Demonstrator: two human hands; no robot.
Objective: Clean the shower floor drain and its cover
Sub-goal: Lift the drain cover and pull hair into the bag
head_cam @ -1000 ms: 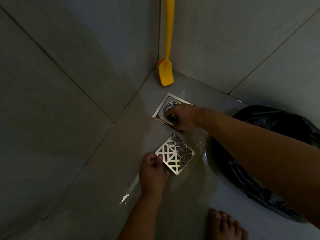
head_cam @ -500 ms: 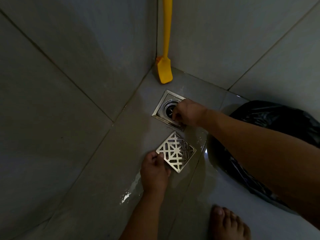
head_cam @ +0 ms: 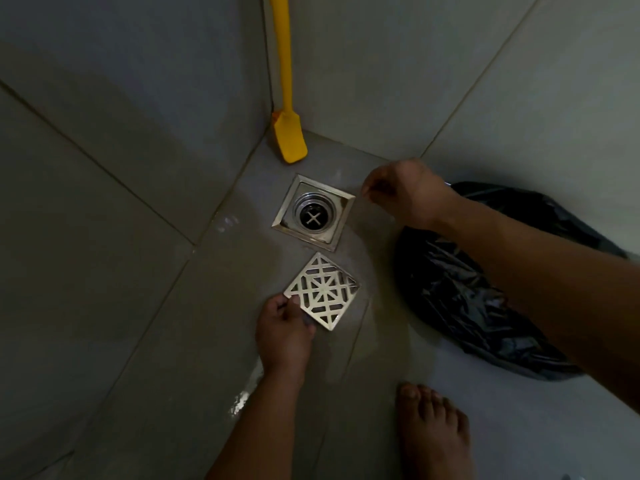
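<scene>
The square steel drain (head_cam: 313, 213) lies uncovered in the floor corner, with a round throat and a cross at its bottom. Its lattice cover (head_cam: 322, 292) rests flat on the wet tile just in front of the drain. My left hand (head_cam: 283, 330) grips the cover's near-left corner between thumb and fingers. My right hand (head_cam: 405, 192) hovers to the right of the drain, above the floor, its fingertips pinched together. Whatever they might pinch is too small to make out.
A yellow long-handled brush (head_cam: 290, 142) leans in the wall corner behind the drain. A crumpled black plastic bag (head_cam: 485, 306) lies on the floor to the right, under my right forearm. My bare foot (head_cam: 433, 431) stands at the lower right. The floor tiles are wet.
My right hand has come out of the drain opening and moved right, leaving the drain fully in view. My left hand keeps its hold on the cover.
</scene>
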